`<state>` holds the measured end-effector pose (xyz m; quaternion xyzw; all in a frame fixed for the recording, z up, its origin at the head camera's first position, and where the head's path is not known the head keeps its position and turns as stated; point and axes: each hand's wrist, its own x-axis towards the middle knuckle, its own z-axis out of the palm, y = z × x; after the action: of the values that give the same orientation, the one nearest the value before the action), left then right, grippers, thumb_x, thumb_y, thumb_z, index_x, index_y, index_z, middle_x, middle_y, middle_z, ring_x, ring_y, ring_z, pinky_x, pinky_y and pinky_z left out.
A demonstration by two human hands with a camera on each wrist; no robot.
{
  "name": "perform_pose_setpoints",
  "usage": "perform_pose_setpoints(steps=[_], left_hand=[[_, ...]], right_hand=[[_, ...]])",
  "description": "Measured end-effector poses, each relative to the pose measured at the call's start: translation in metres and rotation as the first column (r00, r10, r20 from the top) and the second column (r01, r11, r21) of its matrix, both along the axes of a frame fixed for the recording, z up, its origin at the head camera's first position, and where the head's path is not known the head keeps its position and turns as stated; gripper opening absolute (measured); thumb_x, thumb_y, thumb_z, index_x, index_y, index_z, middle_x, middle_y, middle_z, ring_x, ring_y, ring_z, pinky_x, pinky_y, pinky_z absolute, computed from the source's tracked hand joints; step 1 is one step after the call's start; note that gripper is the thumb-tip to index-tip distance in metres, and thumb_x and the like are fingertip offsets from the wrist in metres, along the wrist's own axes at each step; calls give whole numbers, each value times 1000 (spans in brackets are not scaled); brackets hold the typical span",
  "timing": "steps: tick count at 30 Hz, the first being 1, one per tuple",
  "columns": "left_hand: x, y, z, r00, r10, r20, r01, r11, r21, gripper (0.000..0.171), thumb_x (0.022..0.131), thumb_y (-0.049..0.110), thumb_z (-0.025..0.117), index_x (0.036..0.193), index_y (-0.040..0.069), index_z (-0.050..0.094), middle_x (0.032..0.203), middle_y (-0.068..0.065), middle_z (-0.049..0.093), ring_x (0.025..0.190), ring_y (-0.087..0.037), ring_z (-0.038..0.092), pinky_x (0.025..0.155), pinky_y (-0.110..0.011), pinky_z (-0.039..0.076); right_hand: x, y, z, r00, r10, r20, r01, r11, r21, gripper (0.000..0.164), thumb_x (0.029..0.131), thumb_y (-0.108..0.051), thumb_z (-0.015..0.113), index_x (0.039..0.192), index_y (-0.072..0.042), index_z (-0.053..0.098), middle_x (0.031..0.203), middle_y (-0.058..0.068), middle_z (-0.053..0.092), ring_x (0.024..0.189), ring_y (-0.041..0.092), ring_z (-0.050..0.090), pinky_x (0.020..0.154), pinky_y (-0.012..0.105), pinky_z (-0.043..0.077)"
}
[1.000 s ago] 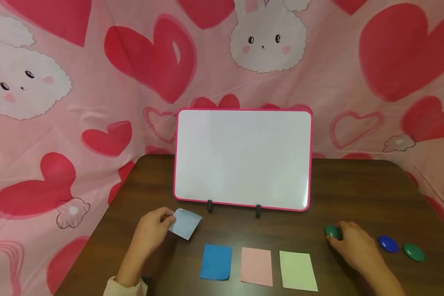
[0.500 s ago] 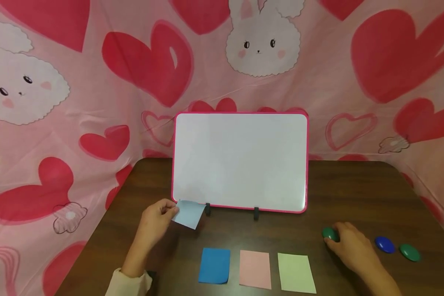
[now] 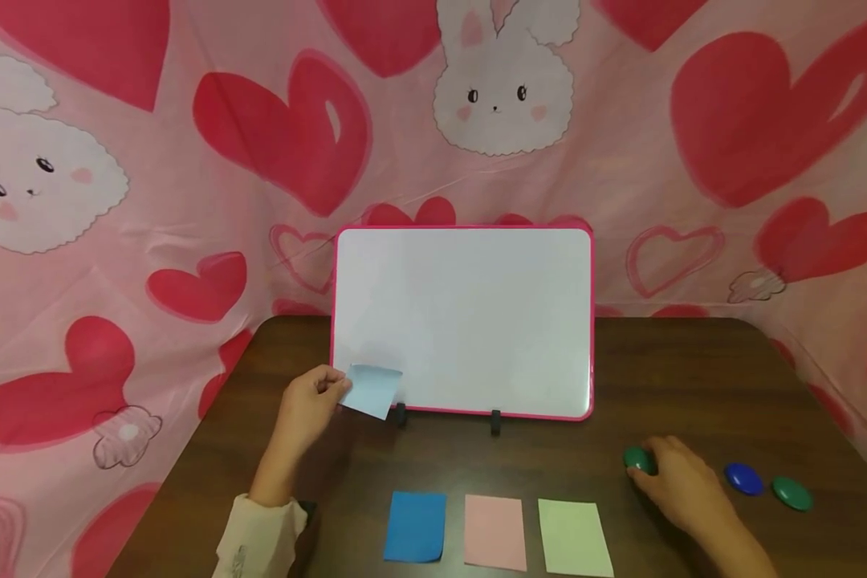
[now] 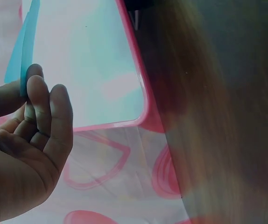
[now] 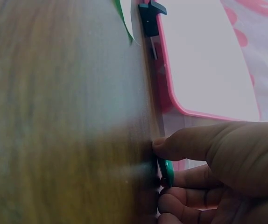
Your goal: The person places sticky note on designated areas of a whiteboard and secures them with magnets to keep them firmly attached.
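Observation:
My left hand (image 3: 309,405) pinches a light blue sticky note (image 3: 372,390) by its left edge, between thumb and fingers. In the head view the note overlaps the lower left corner of a whiteboard (image 3: 462,313) with a pink frame. The left wrist view shows the same note (image 4: 26,51) edge-on in the grip. On the table at right, my right hand (image 3: 682,486) has thumb and fingers around a round green magnet (image 3: 639,460). That magnet (image 5: 166,171) shows between thumb and fingers in the right wrist view.
A blue sticky note (image 3: 415,527), a pink one (image 3: 494,531) and a pale green one (image 3: 575,537) lie in a row at the front. Right of my right hand are a blue magnet (image 3: 744,478) and another green magnet (image 3: 791,493). Black stand feet (image 3: 495,422) hold the board.
My left hand has lifted the light blue note up and slightly right, from over the table to in front of the board's corner. The right hand stays at the green magnet.

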<state>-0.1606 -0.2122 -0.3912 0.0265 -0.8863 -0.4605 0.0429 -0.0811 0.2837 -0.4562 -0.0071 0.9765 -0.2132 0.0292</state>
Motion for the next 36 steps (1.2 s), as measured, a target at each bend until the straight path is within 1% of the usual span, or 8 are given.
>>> perform_pose_setpoints(steps=[4,9,14,17,19,23,30,36], left_hand=[[-6,1,-1,1000,5,-9,-5,1000,2,15,97,14,68,102,-1,69,87,-11,71,75,-33,68,64,-30,53],[-12,-1,-3,1000,20,-14,-21,1000,-11,16,97,14,68,103,-1,69,85,-11,70,72,-30,66,63,-31,51],[-17,-4,-3,999,44,-11,-44,999,-9,17,98,16,67,103,0,69,81,-10,68,72,-31,64,61,-33,47],[-20,-5,-3,999,51,-17,-51,999,0,17,97,17,68,101,0,70,78,-9,67,69,-27,62,60,-33,47],[-24,-5,-3,998,53,-26,-52,999,17,17,97,16,68,100,-1,70,78,-9,68,68,-24,62,59,-33,47],[-33,-3,-5,997,69,-37,-66,996,64,19,96,17,69,98,-2,70,79,-10,68,65,-22,63,58,-30,49],[-51,5,-6,995,94,-25,-90,988,122,23,97,21,70,97,-2,70,79,-11,69,64,-19,63,59,-28,50],[-64,9,-4,990,136,-39,-126,974,187,24,98,21,69,97,-3,71,77,-12,69,62,-19,63,61,-28,51]], right_hand=[[0,-1,-1,1000,-4,-6,4,1000,-2,48,85,-21,80,111,14,61,103,25,62,96,49,62,77,62,48],[1,-1,-1,1000,-9,-18,9,1000,-6,45,84,-19,80,110,13,62,100,21,62,94,44,63,78,62,48],[0,-1,-2,1000,-11,-7,11,1000,-1,46,85,-20,80,111,13,62,102,22,62,95,46,62,79,63,48],[0,-2,-1,1000,-9,-7,9,1000,2,47,85,-20,79,112,14,62,103,23,62,97,47,62,80,64,48],[0,-2,-2,1000,-6,-11,6,1000,3,46,85,-20,79,112,14,62,103,23,62,97,47,62,80,64,48],[1,-1,-2,1000,-3,-16,3,1000,4,46,85,-20,79,112,14,62,104,24,62,98,49,62,79,64,48],[1,-1,-4,1000,-1,-15,1,1000,8,47,86,-21,79,113,13,62,105,26,62,99,49,61,79,63,48],[0,-1,-4,1000,-5,0,5,1000,15,49,85,-22,79,113,13,62,108,28,61,100,50,61,80,64,48]])
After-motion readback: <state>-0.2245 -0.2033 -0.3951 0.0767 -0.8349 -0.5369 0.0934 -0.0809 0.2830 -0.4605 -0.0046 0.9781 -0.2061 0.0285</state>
